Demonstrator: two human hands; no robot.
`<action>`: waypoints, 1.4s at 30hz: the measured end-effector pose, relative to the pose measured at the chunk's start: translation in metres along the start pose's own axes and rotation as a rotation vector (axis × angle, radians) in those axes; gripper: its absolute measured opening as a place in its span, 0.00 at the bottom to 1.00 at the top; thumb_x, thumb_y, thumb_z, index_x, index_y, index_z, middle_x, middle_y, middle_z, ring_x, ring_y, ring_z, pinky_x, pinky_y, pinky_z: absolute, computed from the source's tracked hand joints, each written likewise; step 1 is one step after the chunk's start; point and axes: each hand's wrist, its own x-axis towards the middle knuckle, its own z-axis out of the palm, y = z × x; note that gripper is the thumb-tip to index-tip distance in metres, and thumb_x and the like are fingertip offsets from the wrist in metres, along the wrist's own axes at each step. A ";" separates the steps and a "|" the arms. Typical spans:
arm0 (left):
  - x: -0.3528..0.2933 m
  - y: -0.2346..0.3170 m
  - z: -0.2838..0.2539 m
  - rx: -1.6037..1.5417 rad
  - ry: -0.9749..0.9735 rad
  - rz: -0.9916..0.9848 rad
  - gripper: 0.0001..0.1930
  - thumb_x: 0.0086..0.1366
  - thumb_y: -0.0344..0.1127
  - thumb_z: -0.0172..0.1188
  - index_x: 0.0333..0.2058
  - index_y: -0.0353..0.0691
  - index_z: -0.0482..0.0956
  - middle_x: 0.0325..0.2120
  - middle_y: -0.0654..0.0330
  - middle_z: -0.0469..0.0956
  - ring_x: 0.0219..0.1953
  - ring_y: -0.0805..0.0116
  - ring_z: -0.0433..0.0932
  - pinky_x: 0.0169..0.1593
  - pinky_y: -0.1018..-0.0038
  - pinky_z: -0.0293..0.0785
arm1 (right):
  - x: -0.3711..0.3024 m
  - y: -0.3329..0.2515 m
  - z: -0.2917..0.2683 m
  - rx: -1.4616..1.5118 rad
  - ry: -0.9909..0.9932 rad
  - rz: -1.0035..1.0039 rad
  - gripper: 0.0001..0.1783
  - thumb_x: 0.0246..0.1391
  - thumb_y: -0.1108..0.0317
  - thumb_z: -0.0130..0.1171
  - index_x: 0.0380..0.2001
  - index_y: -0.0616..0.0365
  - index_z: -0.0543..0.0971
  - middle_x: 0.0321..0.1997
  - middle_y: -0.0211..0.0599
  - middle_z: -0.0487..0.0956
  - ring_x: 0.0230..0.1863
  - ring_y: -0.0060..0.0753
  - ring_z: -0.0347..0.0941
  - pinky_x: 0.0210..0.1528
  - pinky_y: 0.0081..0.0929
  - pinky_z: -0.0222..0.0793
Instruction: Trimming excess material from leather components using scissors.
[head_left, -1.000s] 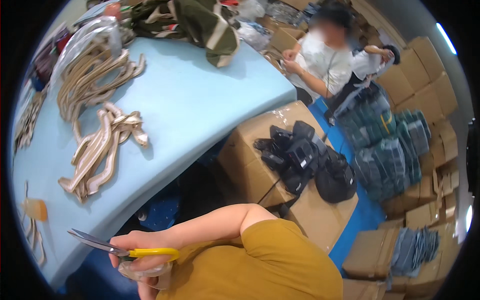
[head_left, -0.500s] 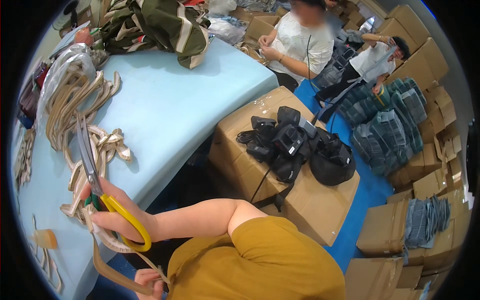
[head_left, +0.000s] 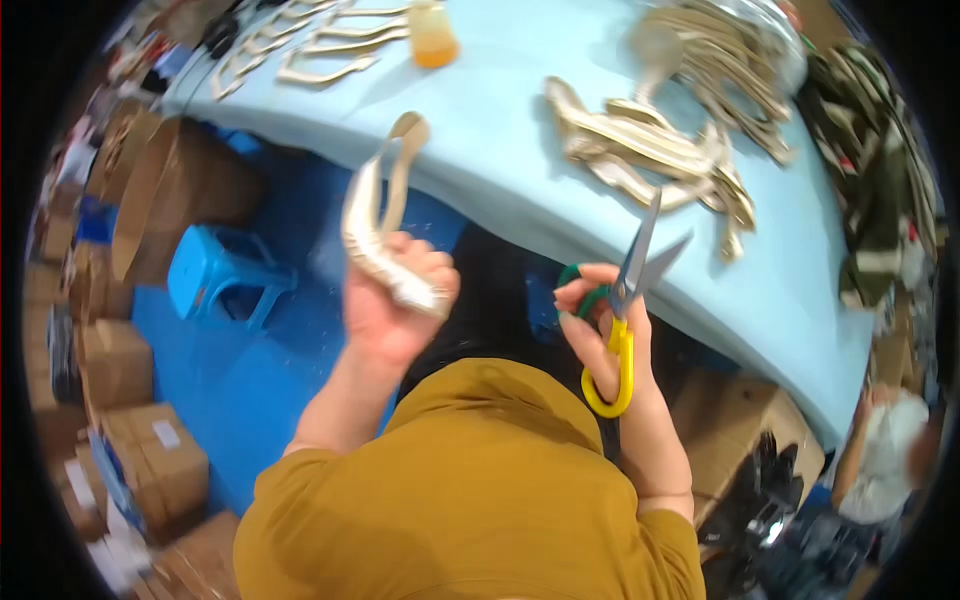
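Note:
My left hand (head_left: 395,305) is closed round a curved beige-and-white fabric strip (head_left: 365,215), whose far end loops up close to the table's front edge. In my right hand (head_left: 625,340) is a pair of scissors (head_left: 622,300) with one yellow handle and a green one. Its blades are spread and point toward the table. Beyond the scissors, a loose heap of similar strips (head_left: 650,150) lies on the light-blue tabletop (head_left: 500,130). A bigger bundle of strips (head_left: 725,60) is behind that heap, partly blurred.
Several separate strips (head_left: 330,45) lie at the far left of the table, beside a bottle of orange liquid (head_left: 433,38). Dark green-and-white fabric (head_left: 870,170) sits at the right. A blue stool (head_left: 215,270) and cartons (head_left: 150,455) stand to the left. At right is another person (head_left: 885,455).
The view has swung left along the table. Both hands now show in front of me; the strip is in my left hand, apart from my right, which still has the scissors, their blades now wider.

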 end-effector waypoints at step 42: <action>-0.041 -0.020 -0.006 1.345 -0.333 -0.165 0.12 0.57 0.33 0.59 0.39 0.36 0.75 0.32 0.64 0.76 0.34 0.78 0.73 0.37 0.81 0.69 | 0.009 -0.016 0.028 0.289 -0.228 0.253 0.21 0.39 0.77 0.58 0.40 0.58 0.68 0.28 0.30 0.69 0.31 0.18 0.65 0.34 0.13 0.59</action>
